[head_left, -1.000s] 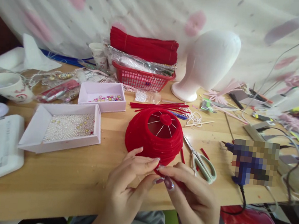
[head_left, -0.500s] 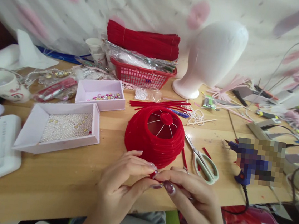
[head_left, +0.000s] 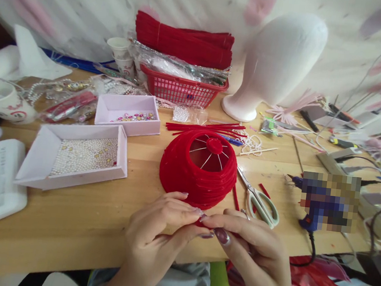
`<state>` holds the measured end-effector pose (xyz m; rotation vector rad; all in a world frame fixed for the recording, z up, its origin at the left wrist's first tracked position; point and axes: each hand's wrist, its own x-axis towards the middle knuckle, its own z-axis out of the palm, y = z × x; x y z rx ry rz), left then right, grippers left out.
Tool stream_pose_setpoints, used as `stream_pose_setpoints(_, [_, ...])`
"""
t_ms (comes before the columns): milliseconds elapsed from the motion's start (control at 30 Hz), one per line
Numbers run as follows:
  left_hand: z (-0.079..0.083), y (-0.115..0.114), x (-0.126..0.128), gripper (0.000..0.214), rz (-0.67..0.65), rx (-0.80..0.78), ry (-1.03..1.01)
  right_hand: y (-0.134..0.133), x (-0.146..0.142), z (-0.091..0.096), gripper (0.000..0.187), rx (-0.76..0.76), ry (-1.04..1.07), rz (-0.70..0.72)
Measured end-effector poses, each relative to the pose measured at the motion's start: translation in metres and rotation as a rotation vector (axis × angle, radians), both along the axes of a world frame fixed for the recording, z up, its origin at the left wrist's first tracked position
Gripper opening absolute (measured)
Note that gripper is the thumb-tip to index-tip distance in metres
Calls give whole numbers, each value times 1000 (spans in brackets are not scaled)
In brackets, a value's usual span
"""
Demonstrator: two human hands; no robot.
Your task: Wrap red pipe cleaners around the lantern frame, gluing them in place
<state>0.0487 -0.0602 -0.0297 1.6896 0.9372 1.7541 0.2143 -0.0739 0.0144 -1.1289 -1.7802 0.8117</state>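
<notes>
A small red piece (head_left: 204, 223) is pinched between the thumb and fingertips of the left hand (head_left: 156, 226), and it is gripped from the other side by the thumb and forefinger of the right hand (head_left: 257, 251). The two sets of fingertips are brought close together, and most of the piece is covered by them, so its full shape cannot be told. It is held above the near part of the wooden table (head_left: 73, 235), just in front of a red dome (head_left: 190, 175). Whether the dome is touched by the fingers cannot be told. An opening is left at its top, crossed by thin wires that are joined to a red disc (head_left: 214, 146).

To the right of the dome, scissors (head_left: 261, 207) are laid beside short red strips (head_left: 235, 197); farther right, a blue glue gun (head_left: 312, 216) is seen, partly blurred. Behind the dome, long red strips (head_left: 199, 128) are spread. To the left, beads (head_left: 84, 156) are held in a front box (head_left: 86, 177) and gems in a back box (head_left: 144, 128). At the rear, a red bundle (head_left: 184, 41) is stacked in a basket (head_left: 182, 91), beside which a white dummy head (head_left: 279, 56) is stood.
</notes>
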Motion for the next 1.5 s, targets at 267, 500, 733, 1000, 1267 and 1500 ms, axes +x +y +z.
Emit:
stream_pose_setpoints(267, [7, -1, -2, 10, -41, -19, -8, -2, -1, 6, 25, 20, -24, -6])
stream_pose_setpoints(500, [6, -2, -6, 7, -101, -49, -19, -2, -4, 7, 26, -14, 12, 31])
stream_pose_setpoints(733, [8, -2, -13, 12, -143, -38, -9, 3, 3, 7, 19, -31, -3, 119])
stream_pose_setpoints(1000, [9, 1, -14, 13, -191, -54, -8, 8, 13, 6, 12, 54, -53, 110])
stream_pose_setpoints(1267, [5, 0, -17, 17, -224, -83, -40, 13, 11, 11, 15, 83, -74, 136])
stream_pose_setpoints(1500, [17, 1, -20, 20, -258, -133, 120, 19, 19, 17, 13, 8, -96, 192])
